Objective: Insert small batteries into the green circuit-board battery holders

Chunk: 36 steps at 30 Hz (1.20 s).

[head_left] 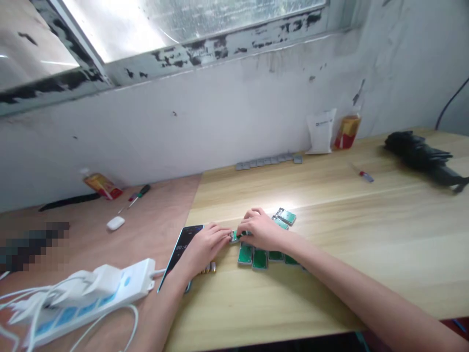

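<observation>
Two bare hands sit close together over the counter (pixel 330 278), the left hand (pixel 207 247) and the right hand (pixel 260 230) meeting at their fingertips on a small green circuit board (pixel 234 237) with a metal edge, apparently pinching it between them. Around that point, more green boards in metal frames (pixel 245 254) lie in a loose group, some in a row just below the hands and two others (pixel 286 216) just past the right hand's fingers. A black phone (pixel 182 244) lies beneath the left hand's heel, and a few small brass cylinders (pixel 208 267) lie just below that hand. Left of the counter's pale wood, a pinkish wooden board (pixel 161 210) carries a white power strip (pixel 110 293) with white cables, a screwdriver (pixel 139 194), a small white oval object (pixel 115 223) and a yellow packet (pixel 102 186). Farther along the wall (pixel 220 132) stand a white paper bag (pixel 321 131) and a yellow and red container (pixel 347 131), with a row of small grey pieces (pixel 269 160) nearby. A small red-handled screwdriver (pixel 366 176) and a black bundle (pixel 417 151) lie well to the right.
</observation>
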{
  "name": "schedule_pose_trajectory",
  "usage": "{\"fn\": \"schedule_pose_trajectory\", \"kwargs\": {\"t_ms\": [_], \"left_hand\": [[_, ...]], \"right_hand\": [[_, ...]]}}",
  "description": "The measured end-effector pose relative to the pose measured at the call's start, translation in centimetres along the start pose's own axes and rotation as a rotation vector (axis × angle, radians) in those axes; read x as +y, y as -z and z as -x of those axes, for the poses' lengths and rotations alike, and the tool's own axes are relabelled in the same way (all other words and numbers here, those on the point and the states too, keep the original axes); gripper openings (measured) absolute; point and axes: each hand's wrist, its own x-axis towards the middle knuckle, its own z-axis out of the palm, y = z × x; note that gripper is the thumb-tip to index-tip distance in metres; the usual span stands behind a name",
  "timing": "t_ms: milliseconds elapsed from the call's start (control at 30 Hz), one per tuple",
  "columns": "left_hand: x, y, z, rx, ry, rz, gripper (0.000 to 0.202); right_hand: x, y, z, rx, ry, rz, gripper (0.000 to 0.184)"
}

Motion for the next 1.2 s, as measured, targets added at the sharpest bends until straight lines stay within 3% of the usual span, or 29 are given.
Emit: {"fn": "schedule_pose_trajectory", "kwargs": {"t_ms": [133, 367, 633, 833, 1200], "left_hand": [[-1.5, 1.1, 1.2, 0.116, 0.106, -0.038, 0.024], [-3.2, 1.4, 3.6, 0.101, 0.191, -0.111, 0.025], [-2.5, 1.1, 3.1, 0.052, 0.128, -0.137, 0.021], [-2.7, 1.3, 3.3, 0.085, 0.177, -0.115, 0.021], [-2.7, 1.4, 2.4, -0.05, 0.229, -0.025, 0.027]], "right_hand": [[-0.1, 0.3, 0.2, 0.002, 0.006, 0.021, 0.008], [-0.2, 0.3, 0.4, 0.011, 0.048, 0.064, 0.011], [0.0, -0.1, 0.4, 0.031, 0.053, 0.062, 0.017], [0.2, -0.2, 0.4, 0.035, 0.051, 0.076, 0.014], [0.1, -0.2, 0.5, 0.027, 0.05, 0.062, 0.009]]}}
